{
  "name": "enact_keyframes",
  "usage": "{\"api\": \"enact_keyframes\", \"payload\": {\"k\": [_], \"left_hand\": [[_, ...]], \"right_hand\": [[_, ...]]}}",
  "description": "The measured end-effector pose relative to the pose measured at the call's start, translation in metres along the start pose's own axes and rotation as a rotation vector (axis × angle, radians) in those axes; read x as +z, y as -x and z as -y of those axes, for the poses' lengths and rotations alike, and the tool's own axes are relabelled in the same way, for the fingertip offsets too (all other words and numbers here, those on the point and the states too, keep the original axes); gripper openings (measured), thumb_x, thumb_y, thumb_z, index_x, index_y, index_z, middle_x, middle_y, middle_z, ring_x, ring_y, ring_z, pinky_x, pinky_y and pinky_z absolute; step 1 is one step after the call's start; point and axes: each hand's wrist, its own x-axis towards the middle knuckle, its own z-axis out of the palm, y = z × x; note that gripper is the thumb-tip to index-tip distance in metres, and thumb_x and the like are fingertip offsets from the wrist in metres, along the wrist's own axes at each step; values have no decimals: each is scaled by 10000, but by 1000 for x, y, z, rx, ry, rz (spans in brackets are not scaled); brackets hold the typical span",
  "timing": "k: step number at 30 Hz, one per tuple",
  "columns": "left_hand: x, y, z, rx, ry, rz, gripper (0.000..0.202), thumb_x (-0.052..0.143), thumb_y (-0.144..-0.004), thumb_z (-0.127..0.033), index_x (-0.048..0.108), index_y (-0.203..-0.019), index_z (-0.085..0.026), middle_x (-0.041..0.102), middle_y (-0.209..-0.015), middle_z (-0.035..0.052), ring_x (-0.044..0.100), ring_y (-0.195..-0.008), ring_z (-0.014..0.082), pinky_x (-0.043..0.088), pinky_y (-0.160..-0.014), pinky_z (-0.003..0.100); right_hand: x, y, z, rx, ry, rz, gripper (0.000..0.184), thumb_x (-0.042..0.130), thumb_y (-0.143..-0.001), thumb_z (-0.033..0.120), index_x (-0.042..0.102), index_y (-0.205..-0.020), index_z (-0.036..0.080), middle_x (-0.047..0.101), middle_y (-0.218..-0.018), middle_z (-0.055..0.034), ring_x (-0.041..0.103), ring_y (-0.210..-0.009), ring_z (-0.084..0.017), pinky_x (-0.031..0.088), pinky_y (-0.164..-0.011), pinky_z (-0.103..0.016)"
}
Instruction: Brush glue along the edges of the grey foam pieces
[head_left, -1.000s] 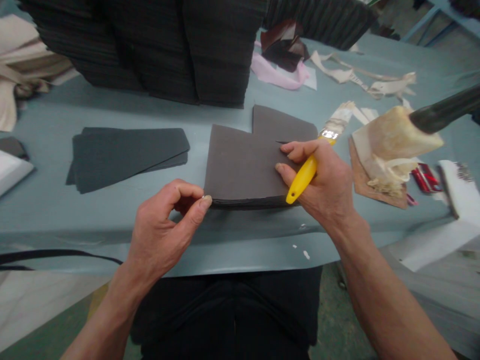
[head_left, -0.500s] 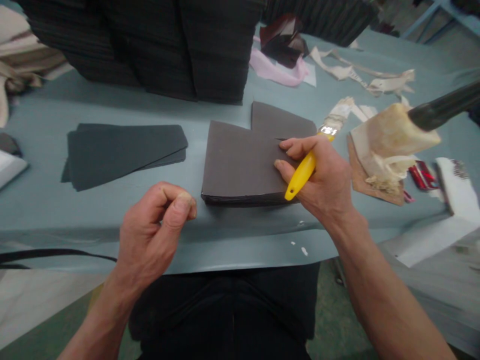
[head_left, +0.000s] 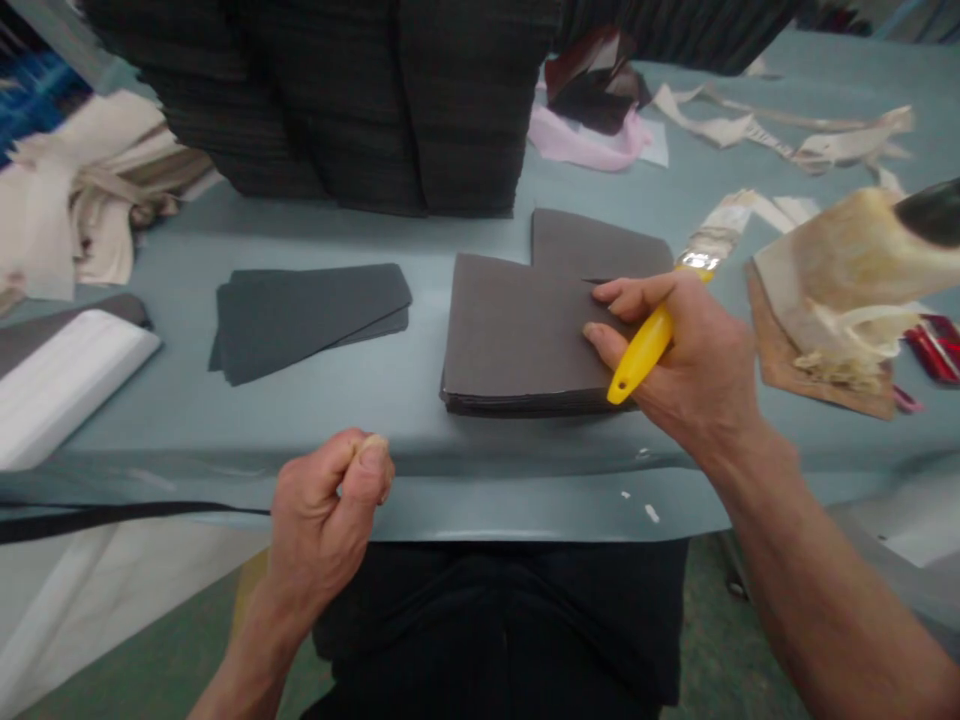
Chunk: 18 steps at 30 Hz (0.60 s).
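Observation:
My right hand (head_left: 690, 350) is closed around a yellow-handled paintbrush (head_left: 645, 350). Its pale, glue-stained bristles point away to the upper right. Thumb and fingertips of that hand rest on a stack of dark grey-brown sheets (head_left: 517, 325). Another grey-brown piece (head_left: 600, 238) pokes out behind the stack. Near the table's front edge, my left hand (head_left: 330, 505) is curled with thumb pressed to forefinger, apart from the stack; anything inside it is hidden. Left of the stack lie a few overlapping dark sheets (head_left: 307, 320).
Tall piles of black sheets (head_left: 322, 110) stand at the back. A yellowed container (head_left: 855, 250) sits on a brown board (head_left: 780, 340) at right. Cream fabric strips (head_left: 105, 190) and a white block (head_left: 82, 380) are at left. A pink scrap (head_left: 585, 145) lies behind.
The view has swung left, so things appear farther right. My left hand has drawn away from the stack toward the table's front edge. My right hand stays on the stack with the paintbrush.

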Motion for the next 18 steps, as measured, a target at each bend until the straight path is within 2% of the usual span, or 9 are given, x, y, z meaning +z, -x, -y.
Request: {"api": "enact_keyframes", "payload": {"k": [7, 8, 9, 10, 12, 13, 14, 15, 18], "left_hand": [[-3, -2, 7, -98, 81, -297, 446, 461, -1107, -365, 494, -679, -244, 504, -630, -22, 520, -618, 150, 433, -652, 329], [-7, 2, 8, -121, 122, -275, 462, 456, -1113, -390, 488, -676, -244, 500, -625, -21, 516, -616, 154, 435, -651, 330], [-12, 8, 8, -157, 174, -204, 486, 449, -1118, -427, 481, -668, -245, 495, -616, -18, 509, -607, 157, 436, -642, 331], [-18, 17, 9, -204, 229, -95, 511, 443, -1118, -471, 477, -661, -245, 493, -606, -14, 501, -594, 160, 434, -625, 330], [-31, 43, 16, -326, 316, 208, 576, 428, -1101, -577, 474, -632, -246, 487, -582, -3, 478, -562, 163, 425, -582, 326], [-37, 58, 22, -394, 309, 322, 595, 441, -1080, -625, 479, -624, -245, 488, -580, 4, 476, -562, 165, 417, -567, 322], [-43, 74, 30, -464, 265, 388, 631, 456, -1047, -693, 479, -606, -242, 485, -576, 8, 469, -559, 166, 410, -557, 321], [-48, 91, 41, -531, 196, 366, 678, 451, -1006, -770, 475, -585, -239, 475, -570, 10, 460, -555, 164, 407, -561, 322], [-56, 141, 79, -762, -37, 145, 810, 435, -835, -985, 459, -540, -232, 471, -566, 13, 475, -578, 169, 431, -607, 327]], "right_hand": [[2, 1, -4, -22, -3, -40, 229, 790, -860, 349, 622, -1007, 297, 816, -1146, -45, 783, -1121, -334, 608, -980, -550], [2, 1, -4, -21, -6, -41, 232, 793, -857, 350, 620, -1003, 301, 817, -1145, -43, 784, -1117, -334, 611, -975, -550], [2, 0, -3, -21, -10, -39, 236, 798, -853, 350, 617, -998, 306, 817, -1147, -41, 785, -1114, -334, 613, -970, -551], [2, 0, -3, -19, -15, -34, 238, 800, -853, 348, 614, -994, 309, 817, -1149, -41, 785, -1116, -335, 614, -968, -554], [1, -1, -1, -14, -19, -35, 239, 802, -850, 347, 606, -981, 308, 820, -1138, -51, 789, -1113, -350, 615, -963, -574], [1, -1, -1, -16, -17, -39, 242, 804, -846, 350, 603, -972, 305, 824, -1127, -62, 792, -1104, -363, 615, -953, -587], [0, -1, 0, -18, -14, -41, 244, 804, -844, 353, 598, -964, 302, 827, -1121, -76, 795, -1097, -374, 614, -946, -597], [0, -1, 0, -17, -9, -40, 244, 803, -845, 353, 595, -961, 300, 829, -1124, -89, 795, -1097, -381, 612, -947, -601], [-1, -2, 1, 4, 6, -27, 248, 805, -842, 327, 592, -967, 300, 830, -1154, -100, 792, -1118, -374, 610, -980, -583]]}}
